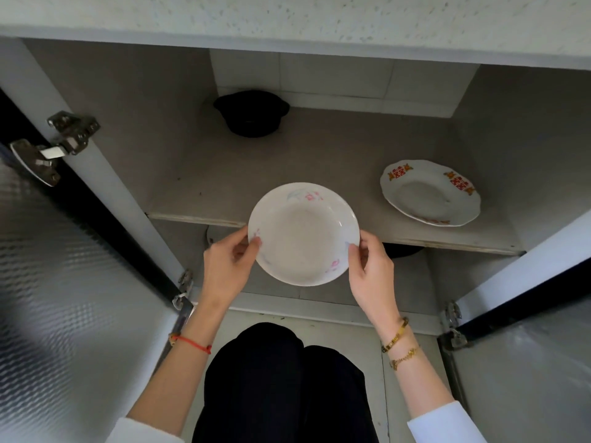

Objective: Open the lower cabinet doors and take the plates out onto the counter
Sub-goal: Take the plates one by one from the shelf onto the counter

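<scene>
Both lower cabinet doors stand open, the left door [64, 266] and the right door [527, 362]. I hold a white plate [303, 233] with faint pink and blue marks in front of the cabinet shelf edge. My left hand [228, 266] grips its left rim and my right hand [371, 271] grips its right rim. A second white plate [430, 197] with red and gold marks lies on the shelf [198, 187] at the right. The speckled counter [287, 14] runs along the top of the view.
A black pot [251, 113] sits at the back of the shelf. Below the shelf, a pale round object [213, 235] shows at the left and a dark object [403, 251] at the right, both mostly hidden. Door hinges [60, 139] jut from the left side. My knees [281, 378] are below.
</scene>
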